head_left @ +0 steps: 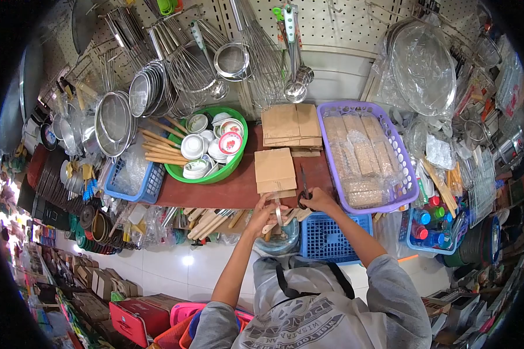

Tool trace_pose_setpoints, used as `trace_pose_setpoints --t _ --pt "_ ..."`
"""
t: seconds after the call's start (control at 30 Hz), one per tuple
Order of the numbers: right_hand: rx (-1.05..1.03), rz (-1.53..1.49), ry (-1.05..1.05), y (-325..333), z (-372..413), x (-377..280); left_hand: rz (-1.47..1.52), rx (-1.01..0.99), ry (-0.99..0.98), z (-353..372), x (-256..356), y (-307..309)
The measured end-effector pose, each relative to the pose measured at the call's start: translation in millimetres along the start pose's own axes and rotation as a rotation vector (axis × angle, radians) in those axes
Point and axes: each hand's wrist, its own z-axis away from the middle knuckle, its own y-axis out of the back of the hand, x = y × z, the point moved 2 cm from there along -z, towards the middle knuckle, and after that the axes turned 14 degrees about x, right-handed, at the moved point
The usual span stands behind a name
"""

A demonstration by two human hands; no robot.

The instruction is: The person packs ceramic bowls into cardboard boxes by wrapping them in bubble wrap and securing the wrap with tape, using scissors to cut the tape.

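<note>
Dark scissors (304, 180) are in my right hand (320, 200), with the blades pointing away from me over the red-brown shelf (239, 196). My left hand (264, 214) is closed round a roll of clear tape (279, 213) at the shelf's front edge. A strip of tape seems to run from the roll toward a folded piece of brown cardboard (275, 170) just beyond this hand. Behind that piece lies a stack of flat cardboard (291, 125).
A green basin (243, 152) of small bowls stands left, beside a blue basket (150, 183). A purple basket (411, 192) of wrapped packs stands right. Below the shelf edge is another blue basket (332, 238). Whisks (186, 70) and strainers (113, 125) hang behind.
</note>
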Motion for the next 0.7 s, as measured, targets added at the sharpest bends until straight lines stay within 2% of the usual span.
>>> trace_pose_setpoints --t 0.03,0.13,0.23,0.33,0.43,0.53,0.63,0.7 --pt "-0.041 -0.131 -0.039 -2.6 0.3 3.6 0.002 -0.002 0.0 -0.3 -0.6 0.0" --pt "0.079 -0.326 -0.118 2.3 16.0 -2.2 -0.015 0.015 0.002 0.3 -0.9 0.0" --pt "0.137 -0.411 -0.028 15.9 28.6 -18.0 0.005 0.016 0.01 2.8 0.0 -0.7" --pt "0.047 -0.56 0.212 31.3 34.8 -34.8 0.04 -0.017 0.016 0.1 -4.8 1.6" --pt "-0.171 -0.623 0.306 49.2 34.0 -51.9 0.033 0.022 0.0 4.1 -3.2 0.4" --pt "-0.196 -0.353 0.358 74.3 29.4 -67.7 0.046 0.025 -0.011 7.7 -0.9 -1.2" --pt "-0.358 -0.128 0.413 100.6 27.0 -81.6 0.062 0.029 -0.005 9.7 -0.4 -2.8" --pt "-0.456 0.001 0.338 109.4 16.9 -80.3 0.052 0.029 -0.004 8.2 -1.8 -1.3"
